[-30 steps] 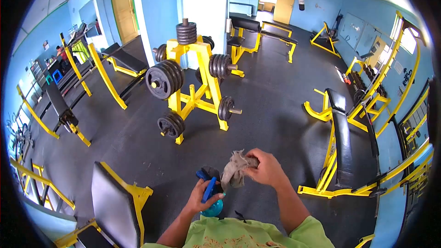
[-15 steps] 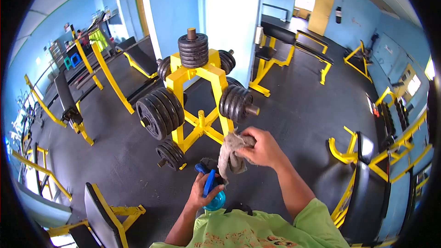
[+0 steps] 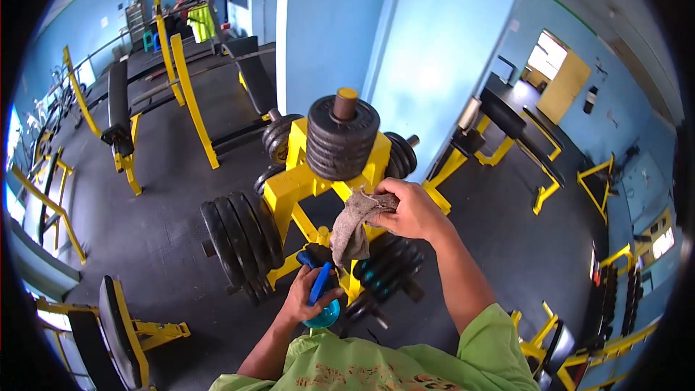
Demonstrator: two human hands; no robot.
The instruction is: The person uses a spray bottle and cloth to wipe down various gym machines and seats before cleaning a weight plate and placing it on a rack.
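My right hand point(image 3: 414, 211) is closed on a grey-brown rag point(image 3: 355, 230), which hangs from the fingers in front of the yellow weight plate rack point(image 3: 286, 188). Lower down, my left hand point(image 3: 300, 297) grips a spray bottle point(image 3: 325, 314) with a blue trigger head and a translucent teal body. The rag's lower end hangs just above and right of the spray head. Black weight plates point(image 3: 342, 146) are stacked on the rack's top post. More plates point(image 3: 245, 242) hang on its left side, and others point(image 3: 391, 271) lie low on the right, partly behind the rag.
A blue pillar point(image 3: 333, 43) stands right behind the rack. Padded benches with yellow frames are at the left point(image 3: 119, 105), lower left point(image 3: 119, 333) and right point(image 3: 503, 116). A dumbbell rack point(image 3: 622, 293) lines the right wall. Black flooring point(image 3: 174, 210) runs between them.
The view has moved closer to the rack, which now looks larger and sits nearer my hands. Both hands keep their hold on the rag and the spray bottle.
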